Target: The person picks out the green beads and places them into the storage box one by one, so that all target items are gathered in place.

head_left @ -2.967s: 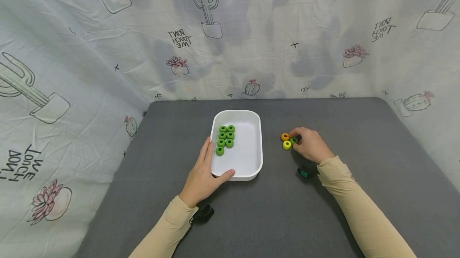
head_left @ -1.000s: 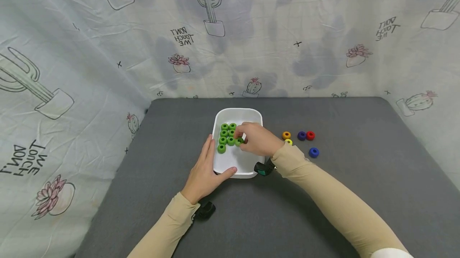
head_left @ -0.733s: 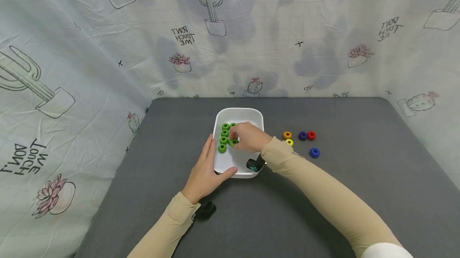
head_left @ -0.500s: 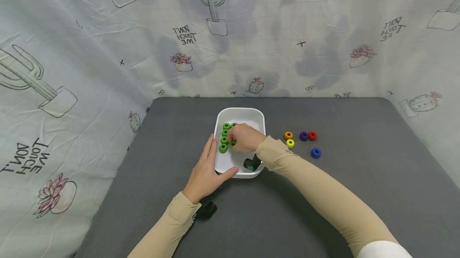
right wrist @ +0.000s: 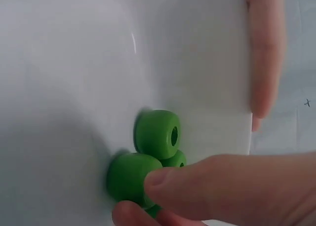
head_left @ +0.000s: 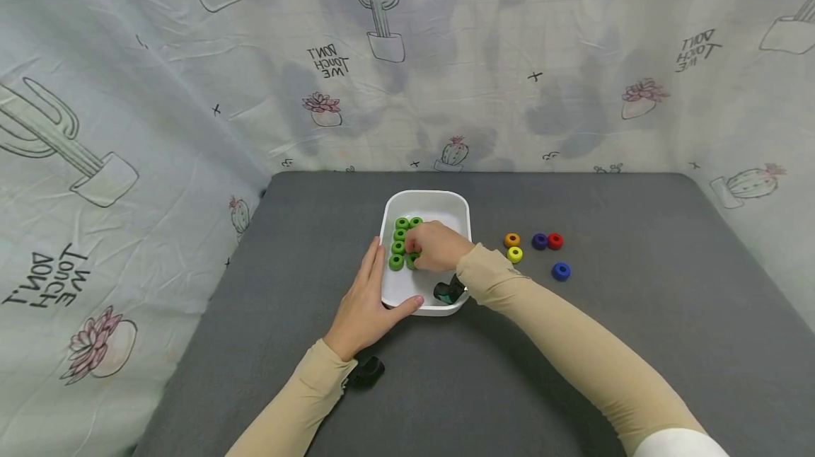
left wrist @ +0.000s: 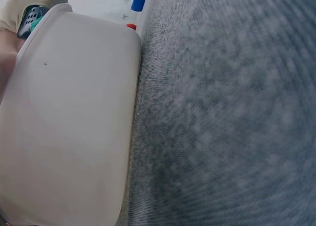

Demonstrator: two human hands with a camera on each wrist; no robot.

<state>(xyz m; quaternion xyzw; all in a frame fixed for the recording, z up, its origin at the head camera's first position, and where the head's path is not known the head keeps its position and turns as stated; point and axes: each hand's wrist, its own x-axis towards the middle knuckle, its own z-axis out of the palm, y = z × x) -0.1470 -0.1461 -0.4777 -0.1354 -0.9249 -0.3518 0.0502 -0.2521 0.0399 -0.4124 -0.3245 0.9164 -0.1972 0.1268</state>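
A white tray [head_left: 460, 211] sits mid-table on the grey mat. Several green rings [head_left: 400, 235] lie in two rows along its left side. My right hand [head_left: 414, 254] reaches into the tray and pinches one green ring [right wrist: 129, 179] between thumb and finger, low at the near end of the rows, touching a neighbouring green ring [right wrist: 157, 133]. My left hand [head_left: 377, 279] lies flat against the tray's near left corner, with straight fingers [right wrist: 266, 53] along the side and the thumb along the front wall. The left wrist view shows only the tray's outer wall [left wrist: 69, 127].
Loose rings lie on the mat right of the tray: orange [head_left: 511, 240], yellow [head_left: 514, 255], purple [head_left: 540, 240], red [head_left: 555, 240] and blue [head_left: 561, 271]. Cactus-print cloth walls stand close behind and at both sides. The grey mat [head_left: 573, 344] stretches bare toward me.
My right hand left the loose rings with a green ring, crossed to the tray, then moved left and down to the near end of the rows. The left hand stayed put.
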